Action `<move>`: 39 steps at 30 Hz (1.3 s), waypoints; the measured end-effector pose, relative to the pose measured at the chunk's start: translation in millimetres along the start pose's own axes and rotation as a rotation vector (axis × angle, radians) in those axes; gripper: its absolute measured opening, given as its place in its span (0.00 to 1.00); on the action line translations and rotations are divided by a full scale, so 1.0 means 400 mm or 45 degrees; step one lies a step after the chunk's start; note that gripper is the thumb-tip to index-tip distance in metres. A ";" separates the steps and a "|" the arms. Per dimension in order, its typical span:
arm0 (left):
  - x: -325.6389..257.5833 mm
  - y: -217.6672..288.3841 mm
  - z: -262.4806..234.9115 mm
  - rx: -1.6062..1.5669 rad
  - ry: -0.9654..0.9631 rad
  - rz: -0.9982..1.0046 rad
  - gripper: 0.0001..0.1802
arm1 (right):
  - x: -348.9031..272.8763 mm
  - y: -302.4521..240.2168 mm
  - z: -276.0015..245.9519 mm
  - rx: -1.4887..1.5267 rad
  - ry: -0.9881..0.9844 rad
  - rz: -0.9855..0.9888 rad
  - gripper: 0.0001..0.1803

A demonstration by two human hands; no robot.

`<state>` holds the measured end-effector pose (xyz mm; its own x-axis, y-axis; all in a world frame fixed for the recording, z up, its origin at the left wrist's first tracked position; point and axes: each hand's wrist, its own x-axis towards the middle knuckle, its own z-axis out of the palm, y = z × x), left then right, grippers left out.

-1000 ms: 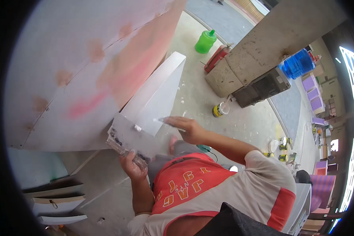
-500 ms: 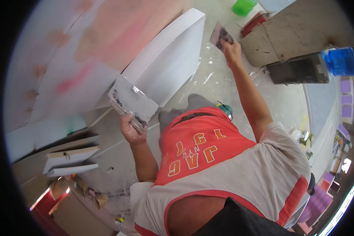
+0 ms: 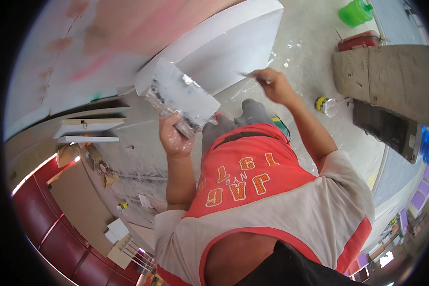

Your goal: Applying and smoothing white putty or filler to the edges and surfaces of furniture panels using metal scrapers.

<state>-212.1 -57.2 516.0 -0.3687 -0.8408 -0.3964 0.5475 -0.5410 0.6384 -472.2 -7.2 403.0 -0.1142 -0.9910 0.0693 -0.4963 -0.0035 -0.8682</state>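
My left hand (image 3: 174, 138) is closed round the dark, crusted edge of a flat putty board (image 3: 186, 95). White putty is smeared over the board's face, with a small lump near its upper edge. To the right, my right hand (image 3: 277, 86) grips a thin flat putty scraper (image 3: 247, 75), seen nearly edge-on and slightly blurred. The scraper is apart from the board, and its blade is in front of a white curved-edge panel (image 3: 233, 45). Both hands are above my knees.
A large pink-stained surface (image 3: 105, 52) stands at the left. On the floor at right are a paint can (image 3: 326, 106), a red case (image 3: 360, 40), a green jug (image 3: 356, 13) and a beige cabinet (image 3: 386, 71). White boards (image 3: 90, 126) lie at left.
My right hand has come down and left toward the board, turning the scraper edge-on. My left hand has shifted slightly up and right with the board. The view has swung, bringing a paint can into sight.
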 end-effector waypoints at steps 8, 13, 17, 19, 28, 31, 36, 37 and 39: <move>-0.022 -0.030 -0.053 -0.041 0.107 0.017 0.22 | 0.082 0.239 -0.178 0.951 0.393 0.550 0.10; -0.035 -0.047 -0.028 -0.011 0.140 -0.002 0.22 | 0.073 0.317 -0.116 1.832 0.746 0.631 0.13; -0.047 -0.043 -0.015 0.077 0.215 0.010 0.22 | 0.049 0.378 -0.059 1.970 0.786 0.740 0.14; -0.056 -0.040 -0.014 0.109 0.204 0.024 0.22 | 0.045 0.371 -0.038 1.919 0.736 0.696 0.12; -0.075 -0.033 -0.013 0.276 0.285 0.078 0.24 | 0.033 0.288 -0.015 1.876 0.566 0.727 0.12; -0.063 -0.035 -0.010 0.338 0.240 0.124 0.25 | 0.037 0.223 -0.011 1.597 0.449 0.625 0.13; -0.067 -0.026 -0.001 0.368 0.207 0.118 0.27 | 0.135 0.182 -0.071 1.017 0.332 0.410 0.09; -0.066 -0.026 -0.009 0.373 0.222 0.113 0.27 | 0.166 0.165 -0.084 0.983 0.321 0.372 0.08; -0.072 -0.019 -0.016 0.377 0.205 0.113 0.27 | 0.224 0.190 -0.087 0.829 0.314 0.314 0.08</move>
<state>-200.7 -28.9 518.3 -0.1936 -0.8892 -0.4146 0.3215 -0.4568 0.8295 -550.2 -91.6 360.6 -0.3846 -0.9147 -0.1238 0.1715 0.0610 -0.9833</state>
